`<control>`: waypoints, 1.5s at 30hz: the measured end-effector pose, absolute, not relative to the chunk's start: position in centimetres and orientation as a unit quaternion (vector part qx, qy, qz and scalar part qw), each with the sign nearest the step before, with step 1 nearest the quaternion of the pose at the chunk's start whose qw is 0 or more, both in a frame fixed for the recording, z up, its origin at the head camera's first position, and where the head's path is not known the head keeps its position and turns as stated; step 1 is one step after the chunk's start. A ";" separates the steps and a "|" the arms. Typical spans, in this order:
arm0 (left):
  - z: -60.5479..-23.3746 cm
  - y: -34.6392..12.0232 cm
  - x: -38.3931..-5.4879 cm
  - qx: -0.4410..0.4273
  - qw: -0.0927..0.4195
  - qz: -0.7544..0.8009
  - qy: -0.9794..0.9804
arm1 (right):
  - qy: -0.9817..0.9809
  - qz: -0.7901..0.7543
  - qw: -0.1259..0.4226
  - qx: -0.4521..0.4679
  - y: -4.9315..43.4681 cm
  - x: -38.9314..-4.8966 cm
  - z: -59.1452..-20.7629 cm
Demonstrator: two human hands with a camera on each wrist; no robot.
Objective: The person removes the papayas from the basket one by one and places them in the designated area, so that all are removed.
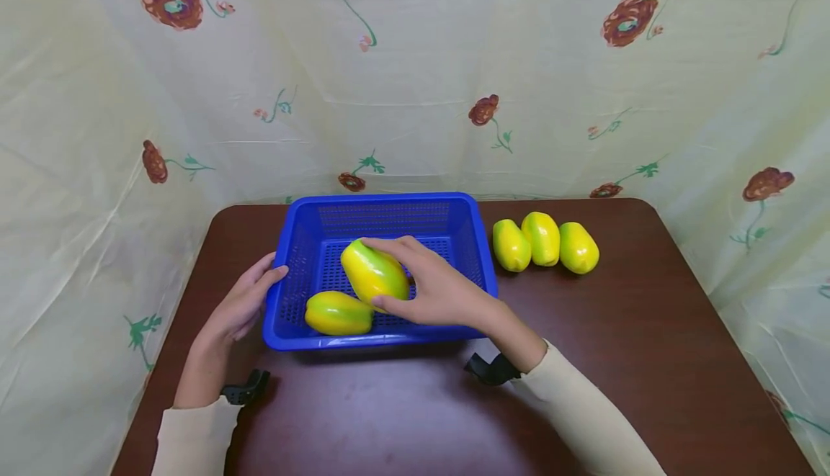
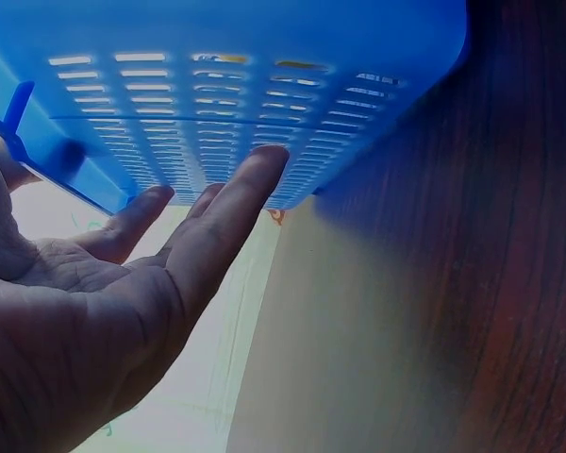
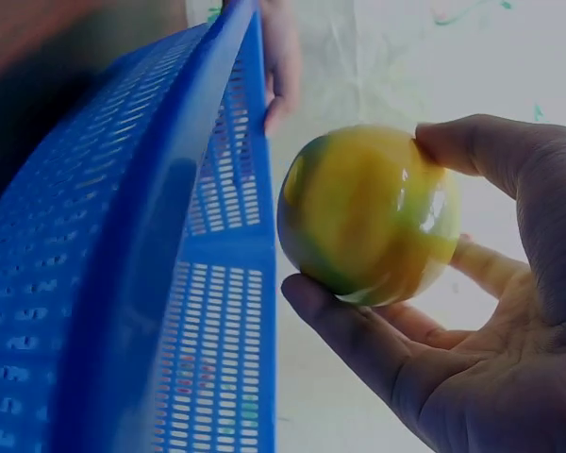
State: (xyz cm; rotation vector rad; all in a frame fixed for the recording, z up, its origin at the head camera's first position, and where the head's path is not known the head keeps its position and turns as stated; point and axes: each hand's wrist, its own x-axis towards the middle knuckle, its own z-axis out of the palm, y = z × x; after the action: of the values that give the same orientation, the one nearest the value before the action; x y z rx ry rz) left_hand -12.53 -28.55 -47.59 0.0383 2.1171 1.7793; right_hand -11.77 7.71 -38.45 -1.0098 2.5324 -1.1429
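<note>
A blue plastic basket with slotted walls stands on the table. My left hand holds its left side, thumb over the rim, and in the left wrist view its fingers lie along the outer wall. Over the basket, my right hand grips a glossy yellow-green papaya-like fruit between thumb and fingers. The right wrist view shows that fruit end-on, above the rim. Another such fruit lies inside, at the near left.
Three more yellow-green fruits sit close together on the dark brown table, to the right of the basket. A flowered pale curtain hangs behind the table. Dark wrist straps are on both arms.
</note>
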 end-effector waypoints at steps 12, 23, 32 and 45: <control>-47.5 -28.6 -12.4 0.015 0.184 0.629 0.755 | 0.831 -0.475 0.065 -0.282 10.8 -10.5 -39.8; -47.7 -28.8 -12.5 0.018 0.179 0.631 0.755 | 0.815 -0.523 0.055 -0.243 13.2 -9.4 -41.0; -47.7 -28.7 -12.5 0.016 0.180 0.633 0.753 | 0.825 -0.523 0.027 -0.214 15.3 -8.4 -41.1; -47.7 -28.6 -12.6 0.018 0.183 0.634 0.752 | 0.846 -0.497 -0.049 -0.185 19.0 -7.6 -41.0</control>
State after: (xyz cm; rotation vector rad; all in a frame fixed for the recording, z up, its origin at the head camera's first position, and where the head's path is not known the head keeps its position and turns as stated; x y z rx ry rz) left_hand -12.65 -28.60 -47.70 0.0520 2.1207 1.7882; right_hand -7.64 18.99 -40.97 -0.6014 2.7448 -1.6117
